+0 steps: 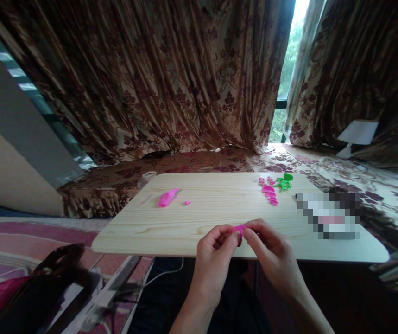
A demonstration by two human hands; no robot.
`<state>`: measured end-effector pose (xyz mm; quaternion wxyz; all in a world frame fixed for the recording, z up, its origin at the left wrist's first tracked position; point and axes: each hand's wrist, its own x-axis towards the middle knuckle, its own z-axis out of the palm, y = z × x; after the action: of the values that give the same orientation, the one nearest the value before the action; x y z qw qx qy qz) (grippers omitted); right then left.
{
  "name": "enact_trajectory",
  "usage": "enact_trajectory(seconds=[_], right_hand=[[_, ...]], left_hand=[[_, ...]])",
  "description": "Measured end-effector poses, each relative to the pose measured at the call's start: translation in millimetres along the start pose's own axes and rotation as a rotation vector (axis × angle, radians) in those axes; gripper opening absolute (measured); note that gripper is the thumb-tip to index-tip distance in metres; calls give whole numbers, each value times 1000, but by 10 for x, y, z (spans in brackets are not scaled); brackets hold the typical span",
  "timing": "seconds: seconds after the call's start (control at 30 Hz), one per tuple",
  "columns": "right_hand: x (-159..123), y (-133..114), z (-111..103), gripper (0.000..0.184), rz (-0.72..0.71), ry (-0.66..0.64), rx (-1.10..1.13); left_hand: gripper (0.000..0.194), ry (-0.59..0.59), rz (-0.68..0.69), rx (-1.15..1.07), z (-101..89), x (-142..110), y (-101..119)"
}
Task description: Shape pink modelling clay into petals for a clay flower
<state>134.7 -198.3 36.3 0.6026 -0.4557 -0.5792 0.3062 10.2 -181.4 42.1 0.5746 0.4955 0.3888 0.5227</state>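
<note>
Between the fingertips of my left hand and my right hand is a small piece of pink modelling clay. Both hands pinch it just above the table's near edge, and the fingers partly cover it. Further off to the left lies a larger pink clay lump, tapered at one end, with a tiny pink bit beside it. At the back right are several flattened pink clay pieces, small pink-and-white pieces and green leaf-like pieces.
The pale wooden table has rounded corners. A pixelated object covers part of its right side. A clear cup stands by the far left corner. Behind are patterned curtains and a white lamp. A power strip with cables is lower left.
</note>
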Motion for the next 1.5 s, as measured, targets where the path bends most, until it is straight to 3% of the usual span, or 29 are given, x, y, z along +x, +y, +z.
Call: enact_trajectory(seconds=[0.23,0.5,0.77,0.93,1.13,1.5], right_hand=[[56,-43,-18,13,-25,-30,-38],[5,47,30,9,20,6,38],[59,10,-40,12,-51,-64,-87],[32,30,-16,14,-6,13,-44],[14,18,24,9,-29,-26,-28],[12,19,18,11,-17,37,-49]], left_hand=[[15,21,13,34,-6,19,-9],[15,0,-15,-79,22,-5,-36],[15,36,15,-36,17,-9,-37],[14,54,-8,-106,10,2,-76],[14,36,-7,-92,24,-18,-40],[13,72,-9,-119,39,-28,-16]])
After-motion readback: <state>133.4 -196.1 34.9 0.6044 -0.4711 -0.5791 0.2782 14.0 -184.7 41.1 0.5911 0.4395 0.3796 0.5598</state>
